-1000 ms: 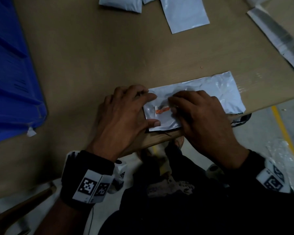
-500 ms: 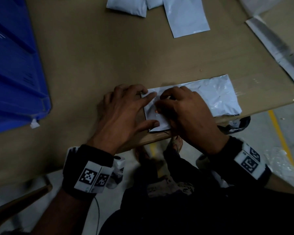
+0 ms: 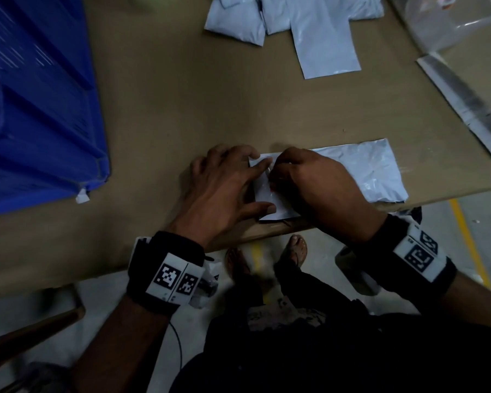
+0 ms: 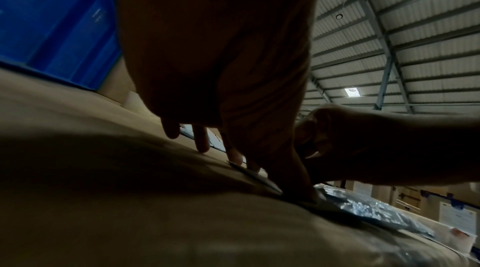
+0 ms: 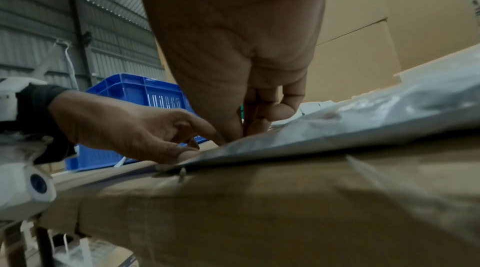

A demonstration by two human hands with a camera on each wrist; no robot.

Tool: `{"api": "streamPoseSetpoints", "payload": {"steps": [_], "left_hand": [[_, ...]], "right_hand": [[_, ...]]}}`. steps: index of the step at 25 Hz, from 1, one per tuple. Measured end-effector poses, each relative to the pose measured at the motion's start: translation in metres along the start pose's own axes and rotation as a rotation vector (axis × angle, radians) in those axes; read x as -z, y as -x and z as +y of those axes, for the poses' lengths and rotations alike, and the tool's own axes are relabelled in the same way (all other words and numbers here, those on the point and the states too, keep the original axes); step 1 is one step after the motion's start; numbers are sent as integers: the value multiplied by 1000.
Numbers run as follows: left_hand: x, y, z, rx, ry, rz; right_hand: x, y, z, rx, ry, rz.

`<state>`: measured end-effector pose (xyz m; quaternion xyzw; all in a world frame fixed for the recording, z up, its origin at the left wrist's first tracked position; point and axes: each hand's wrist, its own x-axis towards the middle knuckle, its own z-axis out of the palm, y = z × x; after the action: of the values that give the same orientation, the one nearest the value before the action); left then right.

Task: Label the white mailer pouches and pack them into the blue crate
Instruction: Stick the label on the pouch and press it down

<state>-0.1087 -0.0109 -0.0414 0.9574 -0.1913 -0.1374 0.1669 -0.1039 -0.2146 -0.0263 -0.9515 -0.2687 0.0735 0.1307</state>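
A white mailer pouch (image 3: 366, 171) lies flat along the near edge of the cardboard-covered table (image 3: 182, 109). My left hand (image 3: 227, 188) presses the pouch's left end with spread, straight fingers and thumb. My right hand (image 3: 309, 180) sits on the pouch beside it. Its fingers are curled and its thumb and forefinger pinch a small label (image 3: 271, 190), of which only a speck of red shows. In the right wrist view those fingertips (image 5: 241, 127) meet on the pouch (image 5: 363, 119). The blue crate (image 3: 40, 103) stands at the table's left.
Several more white pouches (image 3: 323, 38) lie at the far side of the table. A clear plastic bag (image 3: 451, 21) sits at the far right, and a long grey-white strip (image 3: 465, 106) runs along the right edge. Below the near edge are the floor and my feet.
My right hand slid left over the label and curled its fingers, hiding most of the red mark. My left hand kept pressing the pouch's left end.
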Motion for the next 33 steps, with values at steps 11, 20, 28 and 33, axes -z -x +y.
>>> {"api": "streamPoseSetpoints", "payload": {"steps": [11,20,28,33], "left_hand": [[0,-1,-1,-16,-47,-3],[5,1,1,-8,-10,-35],[6,10,14,31,-115,81],[1,10,10,6,9,181]], "right_hand": [[-4,5,6,120,-23,66],[15,20,0,-219,-439,274],[30,36,4,-533,-764,454],[23,56,1,-660,-993,441]]}}
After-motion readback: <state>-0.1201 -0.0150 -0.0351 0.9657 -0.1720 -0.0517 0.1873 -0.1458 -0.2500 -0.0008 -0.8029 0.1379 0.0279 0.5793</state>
